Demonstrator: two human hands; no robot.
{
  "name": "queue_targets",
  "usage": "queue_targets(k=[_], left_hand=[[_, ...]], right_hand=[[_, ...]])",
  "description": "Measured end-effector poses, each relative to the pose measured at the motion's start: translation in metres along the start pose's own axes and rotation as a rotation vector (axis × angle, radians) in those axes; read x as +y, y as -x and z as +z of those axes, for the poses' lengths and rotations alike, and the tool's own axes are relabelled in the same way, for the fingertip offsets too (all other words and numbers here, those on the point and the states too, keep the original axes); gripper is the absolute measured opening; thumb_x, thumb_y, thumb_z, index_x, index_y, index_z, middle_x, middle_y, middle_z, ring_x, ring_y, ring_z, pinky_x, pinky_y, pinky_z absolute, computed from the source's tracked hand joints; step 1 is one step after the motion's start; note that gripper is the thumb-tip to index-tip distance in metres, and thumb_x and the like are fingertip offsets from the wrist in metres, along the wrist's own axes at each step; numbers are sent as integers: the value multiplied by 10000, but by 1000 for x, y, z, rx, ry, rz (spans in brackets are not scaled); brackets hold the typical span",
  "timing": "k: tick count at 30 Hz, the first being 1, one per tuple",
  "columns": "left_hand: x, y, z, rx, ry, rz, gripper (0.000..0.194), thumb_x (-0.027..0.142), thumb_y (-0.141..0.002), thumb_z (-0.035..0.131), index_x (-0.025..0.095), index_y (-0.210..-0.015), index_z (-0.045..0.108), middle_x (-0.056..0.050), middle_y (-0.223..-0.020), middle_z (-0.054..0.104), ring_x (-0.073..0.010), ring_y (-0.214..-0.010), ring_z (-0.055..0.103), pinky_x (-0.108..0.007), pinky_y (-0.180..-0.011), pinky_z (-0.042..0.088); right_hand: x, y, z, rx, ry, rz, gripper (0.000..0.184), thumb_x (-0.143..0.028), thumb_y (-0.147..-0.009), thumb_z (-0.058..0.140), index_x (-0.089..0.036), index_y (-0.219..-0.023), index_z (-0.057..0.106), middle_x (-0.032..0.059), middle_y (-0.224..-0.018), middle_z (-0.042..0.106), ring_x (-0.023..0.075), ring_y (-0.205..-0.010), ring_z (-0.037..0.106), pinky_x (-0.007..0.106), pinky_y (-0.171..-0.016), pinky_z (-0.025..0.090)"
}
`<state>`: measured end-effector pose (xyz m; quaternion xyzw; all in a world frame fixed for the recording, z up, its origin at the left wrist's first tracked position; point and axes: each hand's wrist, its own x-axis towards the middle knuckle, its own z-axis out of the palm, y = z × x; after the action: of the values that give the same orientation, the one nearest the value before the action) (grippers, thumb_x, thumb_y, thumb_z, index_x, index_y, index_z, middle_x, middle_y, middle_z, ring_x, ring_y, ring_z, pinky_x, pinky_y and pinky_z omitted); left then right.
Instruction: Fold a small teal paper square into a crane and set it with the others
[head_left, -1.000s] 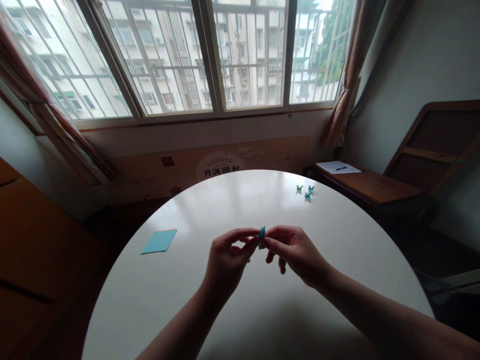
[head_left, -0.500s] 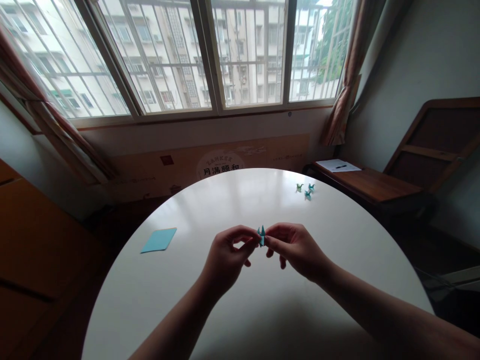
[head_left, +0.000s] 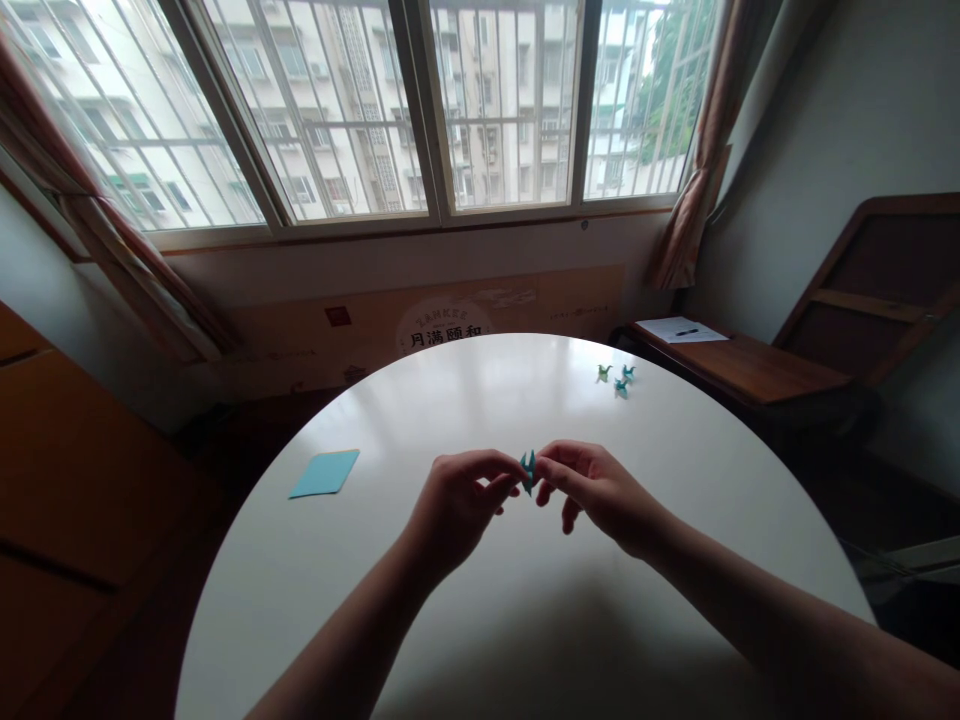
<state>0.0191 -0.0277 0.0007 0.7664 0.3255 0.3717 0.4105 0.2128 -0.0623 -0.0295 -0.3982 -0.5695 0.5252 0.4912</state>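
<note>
A small teal origami crane (head_left: 529, 473), with two points standing up, is held between my hands above the white round table (head_left: 480, 630). My left hand (head_left: 465, 495) pinches its left side between thumb and forefinger. From the other side, my right hand (head_left: 592, 488) grips it with thumb and forefinger, the other fingers loosely curled below. The fingertips cover parts of the folded paper. On the table to the left lies blue square paper (head_left: 325, 473), perhaps a stack.
Three small folded paper birds, one a green bird (head_left: 604, 373), stand at the table's far right. Beyond them a wooden chair (head_left: 787, 365) holds a white sheet (head_left: 679, 330) with a pen on it. A barred window (head_left: 502, 110) and curtains are behind.
My fingers have shifted slightly on the folded paper, and more of its middle shows now. The whole view has moved a little, with the table things appearing slightly further right.
</note>
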Motion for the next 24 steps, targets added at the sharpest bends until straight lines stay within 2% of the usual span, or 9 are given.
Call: queue_targets(k=[5,9,13,17,20,24], left_hand=[[-1,1,3,-1,-59,23,158,264,-865,666,172,-758,737,-50,-690,706,-166,-619,642,-261,-576,525],[-3,0,7,35,153,-103,121,260,-801,729,168,-801,650,-47,-711,712,-188,-654,671,-254,-533,536],[-1,-3,6,12,309,-230,272,310,-769,772,152,-957,653,-73,-800,734,-205,-715,686,-248,-508,547],[1,-5,4,-14,276,-280,318,398,-805,739,120,-959,720,-78,-793,704,-187,-724,644,-227,-483,542],[1,-3,6,-43,226,-271,283,387,-806,739,118,-894,746,-59,-726,679,-159,-669,607,-204,-459,524],[1,-2,8,-15,191,-256,246,359,-805,732,116,-838,751,-32,-653,645,-122,-566,563,-189,-427,497]], right_hand=[[2,-1,0,2,36,11,363,-505,-828,727,-154,-909,677,77,-848,678,202,-806,640,205,-462,510],[2,0,-2,7,49,11,353,-481,-820,741,-145,-919,698,85,-861,693,191,-768,634,208,-453,506],[-1,0,-3,25,54,-15,335,-461,-827,741,-142,-928,722,75,-833,691,173,-723,624,204,-447,500],[-4,1,-2,66,64,-33,311,-440,-832,736,-140,-911,735,63,-799,684,160,-693,613,205,-456,494],[-4,2,-1,78,95,-52,282,-409,-820,752,-142,-909,743,61,-796,694,162,-699,620,207,-471,499],[-2,3,-1,85,109,-54,250,-374,-820,760,-143,-916,746,56,-790,697,155,-688,620,198,-470,498]])
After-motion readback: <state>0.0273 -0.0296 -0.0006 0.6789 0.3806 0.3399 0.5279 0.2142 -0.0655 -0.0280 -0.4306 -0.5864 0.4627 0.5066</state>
